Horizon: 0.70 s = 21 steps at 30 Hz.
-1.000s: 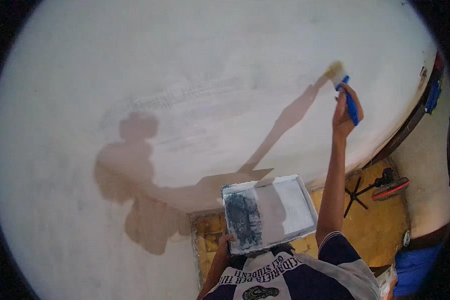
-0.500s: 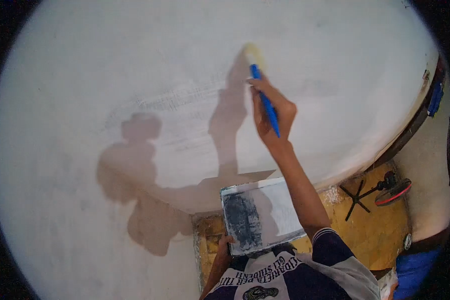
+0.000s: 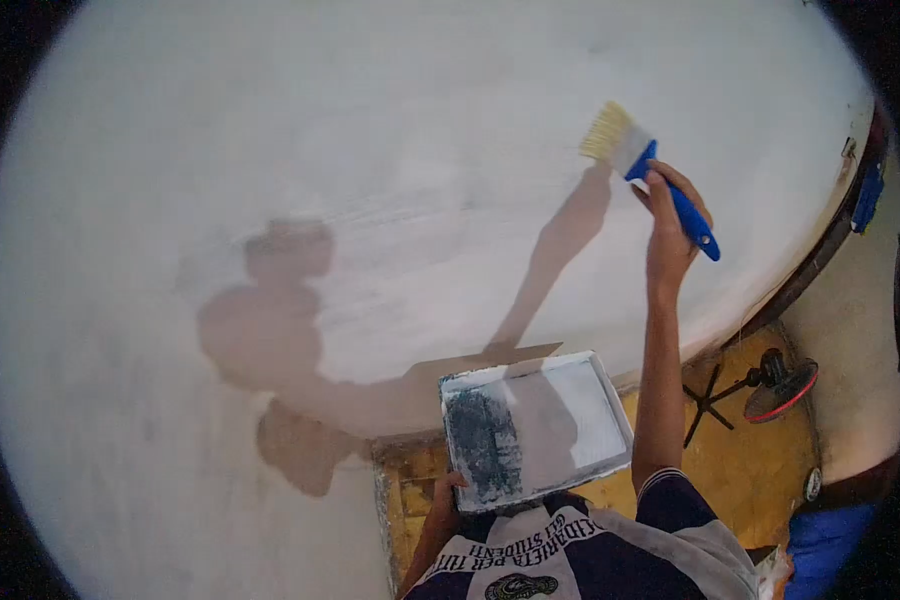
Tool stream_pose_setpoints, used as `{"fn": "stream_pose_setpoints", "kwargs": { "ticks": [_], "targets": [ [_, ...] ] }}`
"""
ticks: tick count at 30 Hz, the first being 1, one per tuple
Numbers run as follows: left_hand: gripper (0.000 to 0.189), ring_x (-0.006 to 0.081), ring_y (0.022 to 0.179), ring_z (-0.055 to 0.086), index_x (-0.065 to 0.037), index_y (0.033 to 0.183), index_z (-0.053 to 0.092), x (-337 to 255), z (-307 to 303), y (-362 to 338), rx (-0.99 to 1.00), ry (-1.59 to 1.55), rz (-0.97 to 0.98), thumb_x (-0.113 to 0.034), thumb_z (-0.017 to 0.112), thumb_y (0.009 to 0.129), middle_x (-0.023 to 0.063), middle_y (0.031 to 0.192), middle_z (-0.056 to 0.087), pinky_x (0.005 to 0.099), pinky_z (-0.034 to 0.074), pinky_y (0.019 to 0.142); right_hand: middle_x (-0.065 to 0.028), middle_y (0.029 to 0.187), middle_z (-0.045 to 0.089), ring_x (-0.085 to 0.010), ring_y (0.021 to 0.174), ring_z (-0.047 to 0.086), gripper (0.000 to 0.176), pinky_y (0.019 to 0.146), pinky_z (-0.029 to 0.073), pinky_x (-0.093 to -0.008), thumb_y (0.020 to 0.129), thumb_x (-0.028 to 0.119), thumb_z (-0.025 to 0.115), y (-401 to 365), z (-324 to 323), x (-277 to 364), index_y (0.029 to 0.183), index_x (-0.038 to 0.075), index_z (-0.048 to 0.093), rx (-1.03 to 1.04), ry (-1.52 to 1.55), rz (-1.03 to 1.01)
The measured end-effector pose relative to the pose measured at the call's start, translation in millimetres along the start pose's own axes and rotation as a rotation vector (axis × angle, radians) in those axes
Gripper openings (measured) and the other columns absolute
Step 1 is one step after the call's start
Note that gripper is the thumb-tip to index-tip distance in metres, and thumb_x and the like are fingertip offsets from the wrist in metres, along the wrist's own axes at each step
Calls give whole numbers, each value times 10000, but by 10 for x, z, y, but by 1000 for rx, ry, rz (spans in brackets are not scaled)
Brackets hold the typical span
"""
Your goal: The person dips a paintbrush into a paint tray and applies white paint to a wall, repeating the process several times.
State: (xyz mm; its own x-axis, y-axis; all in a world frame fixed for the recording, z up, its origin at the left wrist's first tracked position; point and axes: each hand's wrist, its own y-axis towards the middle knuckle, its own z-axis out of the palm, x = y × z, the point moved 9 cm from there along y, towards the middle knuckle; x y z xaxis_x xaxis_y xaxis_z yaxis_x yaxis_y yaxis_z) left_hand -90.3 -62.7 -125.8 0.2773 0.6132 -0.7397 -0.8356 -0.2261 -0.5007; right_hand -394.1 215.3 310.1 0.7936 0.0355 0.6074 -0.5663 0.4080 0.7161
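My right hand (image 3: 675, 225) is closed round the blue handle of a flat paintbrush (image 3: 632, 148). Its pale yellow bristles point up and left, right at the white wall (image 3: 420, 100). Low in the view, my left hand (image 3: 451, 486) grips the left edge of a paint tray (image 3: 620, 402); most of its fingers are hidden beneath. White paint covers the tray's right part, while its left part is dark and smeared. Faint grey streaks show on the wall left of the brush, and my shadow falls across it.
Below the wall lies a yellowish tiled floor (image 3: 760, 450). A black stand fan (image 3: 775, 385) with a red-rimmed head is on the right. Blue cloth (image 3: 832, 550) shows at the lower right, and a dark edge (image 3: 810, 270) borders the wall's right side.
My right hand has moved the paintbrush to the right along the wall and turned it, so its broad face now shows. My left hand and the tray have stayed nearly in place.
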Motion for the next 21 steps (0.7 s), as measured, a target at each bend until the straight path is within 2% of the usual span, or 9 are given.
{"fn": "stream_pose_setpoints", "kwargs": {
  "ticks": [1, 3, 8, 11, 14, 17, 19, 21],
  "targets": [
    [343, 257, 882, 661, -29, 1023, 668, -23, -54, 28, 65, 189, 140, -175, 675, 713, 104, 984, 676, 404, 562, 796, -172, 1034, 731, -213, 914, 722, 198, 792, 653, -356, 942, 66, 710, 23, -124, -1, 1082, -72, 734, -19, -41, -9],
    [395, 276, 876, 683, -31, 1052, 662, 110, -142, 128, 133, 274, 168, -166, 644, 681, 107, 992, 686, 426, 585, 796, -167, 1039, 728, -223, 925, 724, 204, 794, 655, -368, 949, 84, 705, 92, -355, 0, 1083, -68, 734, -44, -54, -31],
    [442, 276, 861, 671, -39, 1107, 632, 570, -70, 265, 129, -250, -393, -157, 641, 681, 120, 1010, 665, 446, 578, 798, -162, 1091, 715, -241, 992, 717, 246, 873, 641, -409, 966, 139, 705, 198, -638, -5, 1119, -52, 726, -60, -125, -44],
    [461, 276, 839, 660, -26, 1110, 631, 952, -571, 640, -33, -165, -238, -164, 647, 671, 132, 1013, 663, 437, 572, 779, -174, 1111, 709, -245, 1011, 714, 278, 869, 641, -407, 961, 143, 713, 147, -673, -17, 1159, -53, 713, -40, -97, 30],
    [423, 260, 815, 654, -25, 1072, 630, 965, -558, 692, 40, -182, -223, -169, 659, 674, 107, 972, 657, 422, 568, 761, -195, 1124, 708, -241, 1006, 715, 355, 871, 641, -402, 955, 149, 725, 56, -558, 170, 1242, -56, 682, -45, -49, 73],
    [379, 244, 794, 651, -25, 1030, 631, 1294, -786, 995, 131, -182, -210, -174, 669, 683, 83, 933, 650, 409, 566, 744, -231, 1144, 706, -240, 997, 717, 429, 867, 636, -389, 959, 148, 721, 22, -479, 278, 1323, -63, 632, -13, -64, 60],
    [351, 232, 780, 648, -25, 1002, 632, 1229, -737, 1033, 174, -166, -195, -177, 676, 689, 66, 906, 645, 401, 564, 733, -217, 1190, 700, -241, 1039, 709, 425, 883, 629, -381, 971, 131, 709, -16, -434, 384, 1348, -46, 622, 3, -149, -33],
    [298, 224, 789, 648, -33, 966, 637, 1107, -634, 863, 128, -184, -176, -195, 677, 719, 62, 904, 645, 396, 561, 737, -205, 1211, 700, -232, 1061, 701, 408, 893, 617, -365, 976, 103, 701, -26, -346, 506, 1351, -39, 626, 25, -259, -182]
  ]
}}
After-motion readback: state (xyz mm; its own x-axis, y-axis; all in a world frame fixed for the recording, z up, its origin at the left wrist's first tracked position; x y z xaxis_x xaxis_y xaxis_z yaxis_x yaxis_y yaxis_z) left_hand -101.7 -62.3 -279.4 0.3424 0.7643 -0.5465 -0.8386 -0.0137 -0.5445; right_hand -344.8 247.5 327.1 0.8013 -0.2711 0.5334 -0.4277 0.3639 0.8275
